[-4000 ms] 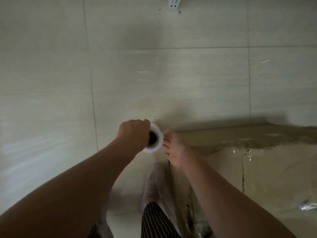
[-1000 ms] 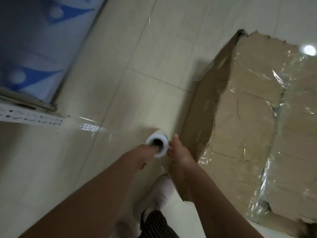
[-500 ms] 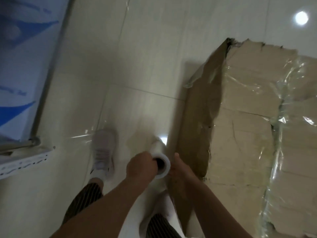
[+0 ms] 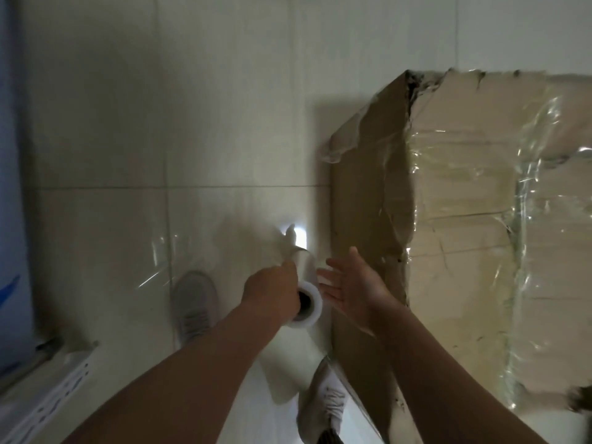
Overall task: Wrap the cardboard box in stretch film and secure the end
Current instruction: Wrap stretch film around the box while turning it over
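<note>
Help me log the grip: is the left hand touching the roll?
Touching. The head view shows the left hand gripping the roll at its near end.

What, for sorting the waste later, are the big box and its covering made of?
Large brown box: apparently cardboard, matte, its far edge torn and ragged. Clear covering over it: likely thin plastic stretch film, glossy, wrinkled, catching glints.

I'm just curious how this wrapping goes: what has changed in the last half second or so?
The right hand has come off the stretch film roll and opened. Its fingers are spread, and it is now apart from the roll, in front of the cardboard box. The left hand still grips the roll's near end, and the box stays partly wrapped in film.
</note>
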